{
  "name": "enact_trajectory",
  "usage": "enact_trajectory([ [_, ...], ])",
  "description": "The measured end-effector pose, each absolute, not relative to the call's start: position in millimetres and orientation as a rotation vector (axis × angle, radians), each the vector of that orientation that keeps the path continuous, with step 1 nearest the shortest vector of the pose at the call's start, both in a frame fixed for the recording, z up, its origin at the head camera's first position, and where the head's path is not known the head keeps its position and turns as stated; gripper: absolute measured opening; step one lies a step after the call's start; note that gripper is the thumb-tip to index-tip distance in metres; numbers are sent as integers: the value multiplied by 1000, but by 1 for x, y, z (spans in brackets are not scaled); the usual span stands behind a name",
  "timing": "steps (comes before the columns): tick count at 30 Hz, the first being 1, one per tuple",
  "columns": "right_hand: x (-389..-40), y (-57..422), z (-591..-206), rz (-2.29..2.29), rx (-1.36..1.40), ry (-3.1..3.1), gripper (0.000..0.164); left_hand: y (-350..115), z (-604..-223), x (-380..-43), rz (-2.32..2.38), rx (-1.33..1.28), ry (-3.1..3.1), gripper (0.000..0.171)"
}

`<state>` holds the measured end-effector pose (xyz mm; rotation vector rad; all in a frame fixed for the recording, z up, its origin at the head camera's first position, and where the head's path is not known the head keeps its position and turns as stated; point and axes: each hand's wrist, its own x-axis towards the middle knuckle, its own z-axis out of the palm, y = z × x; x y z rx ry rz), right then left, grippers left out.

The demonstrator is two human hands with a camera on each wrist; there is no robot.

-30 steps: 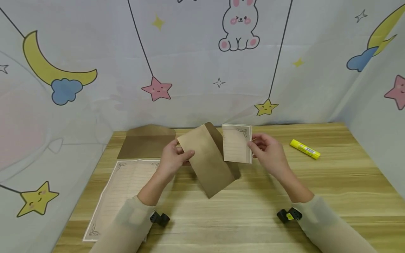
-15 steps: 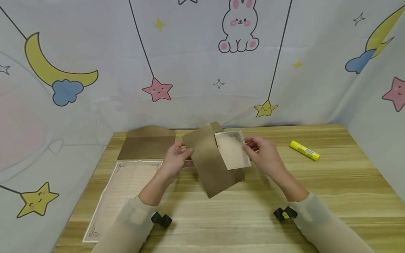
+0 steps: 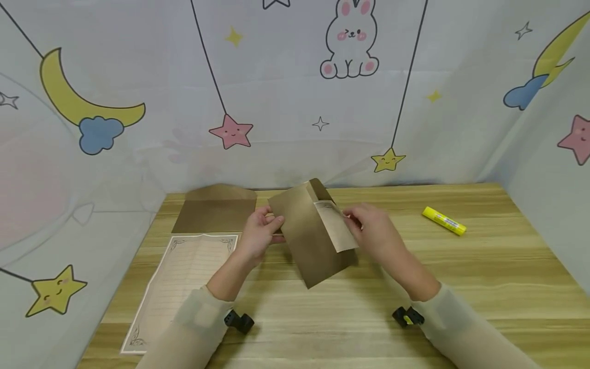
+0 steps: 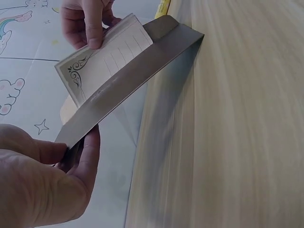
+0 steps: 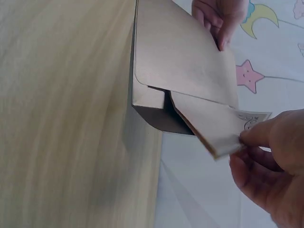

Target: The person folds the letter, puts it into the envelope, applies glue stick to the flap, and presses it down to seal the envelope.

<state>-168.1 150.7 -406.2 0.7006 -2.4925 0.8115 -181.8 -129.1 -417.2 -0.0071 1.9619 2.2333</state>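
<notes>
A brown paper envelope (image 3: 304,236) is tilted above the table, its flap side facing right. My left hand (image 3: 260,233) pinches its left edge between thumb and fingers; the left wrist view shows the same thumb-and-finger grip. Partly inside the envelope's opening is a folded sheet of letter paper (image 3: 338,225) with ruled lines and a dark corner ornament. My right hand (image 3: 375,233) pinches the sheet's outer edge, clearest in the right wrist view, where the folded paper (image 5: 204,118) enters the slot beside the flap. The sheet's inner end is hidden in the envelope.
A second brown envelope (image 3: 214,212) lies at the table's back left with its flap up. In front of it lies an unfolded bordered letter sheet (image 3: 184,287), partly under the left forearm. A yellow glue stick (image 3: 444,221) lies at the right. A printed curtain hangs behind.
The folded letter paper has moved left from beside the envelope and slid partway into it, with the right hand following. The envelope has turned slightly in the left hand.
</notes>
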Motion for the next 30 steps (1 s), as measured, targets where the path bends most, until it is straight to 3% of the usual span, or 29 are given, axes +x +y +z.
enact_trajectory([
  [10, -160, 140, -407, 611, 733, -2503, 8, -125, -415, -181, 2220, -9, 1960, 26],
  [24, -177, 150, -409, 1632, 418, -2846, 16, -123, -416, -185, 2201, 30, 1922, 22],
  [30, -178, 148, -412, 1868, 364, -2826, 16, -121, -416, -184, 2180, 32, 1921, 19],
])
